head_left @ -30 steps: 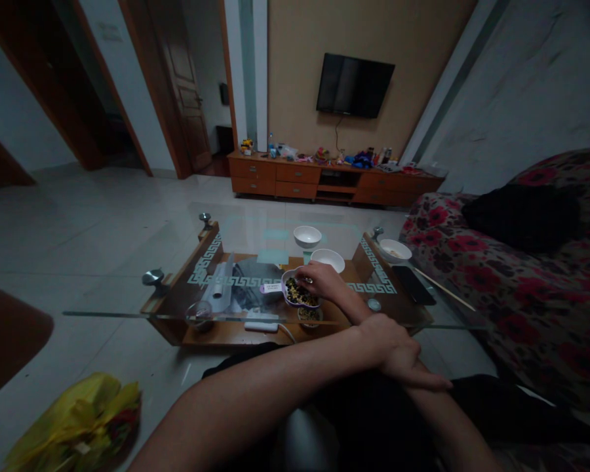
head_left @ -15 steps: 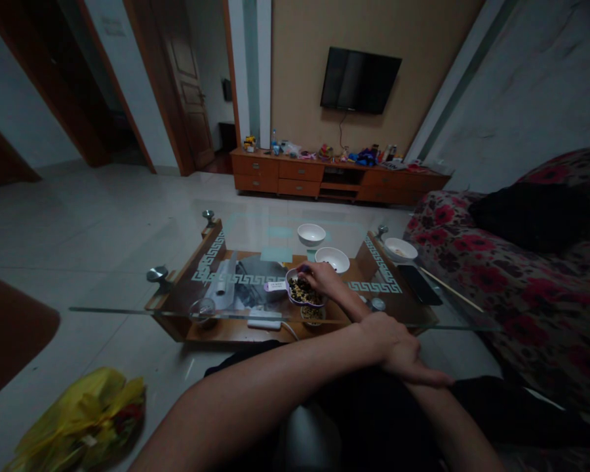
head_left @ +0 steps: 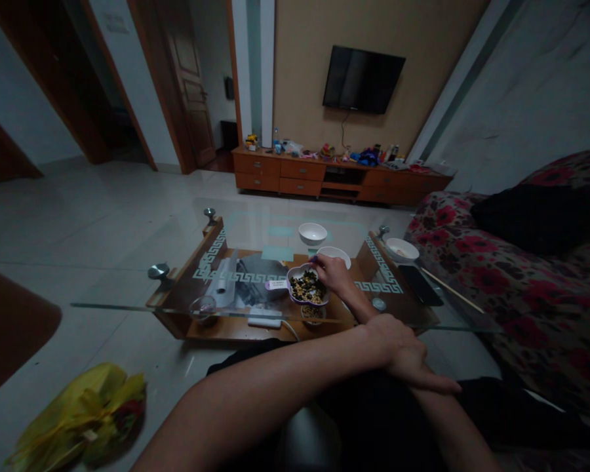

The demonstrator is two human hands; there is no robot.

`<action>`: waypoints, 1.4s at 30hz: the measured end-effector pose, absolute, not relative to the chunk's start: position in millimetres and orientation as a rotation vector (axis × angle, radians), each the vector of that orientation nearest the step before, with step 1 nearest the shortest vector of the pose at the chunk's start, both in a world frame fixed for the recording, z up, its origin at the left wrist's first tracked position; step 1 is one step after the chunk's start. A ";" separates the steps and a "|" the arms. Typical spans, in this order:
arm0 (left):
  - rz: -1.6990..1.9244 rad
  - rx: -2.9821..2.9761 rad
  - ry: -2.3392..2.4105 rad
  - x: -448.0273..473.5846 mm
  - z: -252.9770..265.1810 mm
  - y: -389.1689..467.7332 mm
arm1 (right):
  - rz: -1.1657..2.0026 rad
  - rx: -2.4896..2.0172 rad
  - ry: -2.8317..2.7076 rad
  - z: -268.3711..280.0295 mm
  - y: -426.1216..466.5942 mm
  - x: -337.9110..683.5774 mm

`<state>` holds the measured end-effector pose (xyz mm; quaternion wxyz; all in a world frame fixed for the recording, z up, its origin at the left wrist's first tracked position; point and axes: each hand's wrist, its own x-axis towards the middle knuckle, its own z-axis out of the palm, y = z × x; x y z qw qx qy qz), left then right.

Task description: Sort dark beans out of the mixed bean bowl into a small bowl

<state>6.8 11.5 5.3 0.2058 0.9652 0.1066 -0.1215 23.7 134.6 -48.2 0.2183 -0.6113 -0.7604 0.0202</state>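
Right hand (head_left: 335,274): reached out over the glass bench (head_left: 177,288), fingers curled together at the far rim of the purple bowl (head_left: 307,290), at about 1 o'clock of it; whether anything is pinched between the fingertips cannot be told.
Left hand (head_left: 407,354): laid flat across the right forearm, fingers loosely stretched out and pointing to 3 o'clock, holding nothing.
Purple bowl: a lobed dish full of mixed dark and pale seeds or beans, standing on the glass near the middle of the bench's near edge, with a pale handle or tag sticking out at 9 o'clock.
White bowl, nearest (head_left: 335,253): just beyond the right hand, at 12 o'clock of it, partly hidden by the knuckles.
White bowl, far (head_left: 313,233): further out at 11 o'clock of the hand, standing alone on the glass.
White bowl, right (head_left: 400,249): at 2 o'clock of the hand, by the bench's right corner.
Phone (head_left: 421,284): a dark slab lying flat at 3 o'clock of the hand, with a thin stick (head_left: 445,280) just beside it.
Lower shelf: a grey bundle (head_left: 258,272) and a white power strip (head_left: 264,322) lie under the glass.
Yellow bag (head_left: 81,413): on the floor at 8 o'clock.
Sofa (head_left: 535,288): floral, at 3 o'clock.
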 end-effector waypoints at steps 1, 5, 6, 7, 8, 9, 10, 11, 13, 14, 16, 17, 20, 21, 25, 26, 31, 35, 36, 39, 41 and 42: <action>-0.344 2.689 0.295 6.7 5.3 11.8 | 0.028 -1.729 -2.094 -47.2 133.6 23.3; -0.346 2.679 0.284 7.2 3.4 12.7 | -0.024 -1.850 -2.058 -43.5 131.5 21.7; -0.347 2.677 0.285 7.5 2.7 13.0 | -0.019 -1.863 -2.060 -43.0 131.3 21.3; -0.348 2.675 0.286 7.9 2.1 13.2 | -0.010 -1.869 -2.065 -42.8 131.3 20.9; -0.353 2.673 0.287 8.1 1.7 13.4 | -0.001 -1.873 -2.069 -42.9 131.3 20.6; -0.360 2.671 0.287 8.3 1.3 13.7 | 0.007 -1.873 -2.073 -43.2 131.4 20.3; -0.367 2.667 0.284 8.4 1.0 13.9 | 0.012 -1.870 -2.076 -43.7 131.5 20.0; -0.373 2.662 0.282 8.3 0.8 14.1 | 0.014 -1.867 -2.078 -44.3 131.7 19.9; -0.375 2.655 0.287 7.8 0.6 14.4 | 0.014 -1.865 -2.080 -45.7 132.2 19.8; -0.367 2.654 0.293 7.4 0.7 14.5 | 0.017 -1.864 -2.082 -46.3 132.4 19.8; -0.359 2.652 0.300 6.5 1.2 14.8 | 0.031 -1.863 -2.090 -47.3 133.1 19.8; -0.363 2.651 0.300 6.0 1.6 14.9 | 0.040 -1.860 -2.094 -47.8 133.4 19.9; -0.376 2.641 0.294 4.8 2.4 15.0 | 0.057 -1.837 -2.106 -49.1 134.2 20.3; -0.368 2.640 0.294 4.7 2.3 15.0 | 0.058 -1.827 -2.110 -49.5 134.5 20.5; -0.331 2.635 0.300 5.5 0.1 15.4 | 0.045 -1.817 -2.116 -51.7 135.6 21.9; -0.328 2.631 0.297 5.9 -0.5 15.8 | 0.041 -1.816 -2.117 -52.3 135.8 22.2; -0.364 2.623 0.288 6.2 0.8 17.8 | 0.036 -1.799 -2.130 -55.4 136.3 22.2; -0.351 2.674 0.275 5.3 4.7 16.0 | 0.027 -1.768 -2.067 -52.1 136.2 23.8; -0.343 2.686 0.273 5.3 5.7 14.9 | 0.020 -1.751 -2.025 -49.8 135.9 25.1; -0.310 2.706 0.273 6.3 9.0 10.5 | -0.042 -1.734 -1.832 -39.3 133.1 31.6; -0.302 2.726 0.249 7.8 11.5 7.0 | -0.112 -1.742 -1.697 -31.0 129.6 36.7; -0.294 2.738 0.235 8.6 12.6 5.2 | -0.145 -1.731 -1.649 -27.1 127.5 39.0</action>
